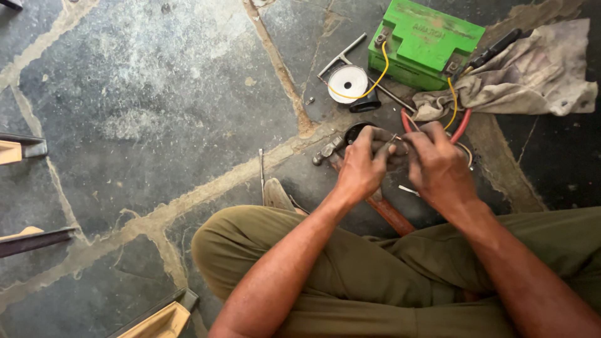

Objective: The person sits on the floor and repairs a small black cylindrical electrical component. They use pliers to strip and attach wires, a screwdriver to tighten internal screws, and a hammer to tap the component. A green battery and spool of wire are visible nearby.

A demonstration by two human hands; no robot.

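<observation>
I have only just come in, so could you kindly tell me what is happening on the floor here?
A person sits cross-legged on a stone floor, both hands together over a small dark part. The left hand and right hand pinch thin wires close to it. Yellow wires run to a green battery just beyond. A white round disc, a dirty rag and red-handled pliers lie near the battery, and a hammer lies under the wrists.

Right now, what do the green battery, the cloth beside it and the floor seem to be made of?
Green battery: moulded plastic, smooth and slightly glossy. Cloth: woven fabric, crumpled, stained grey. Floor: likely dark stone slabs, matte and dusty, with pale mortar joints.
</observation>
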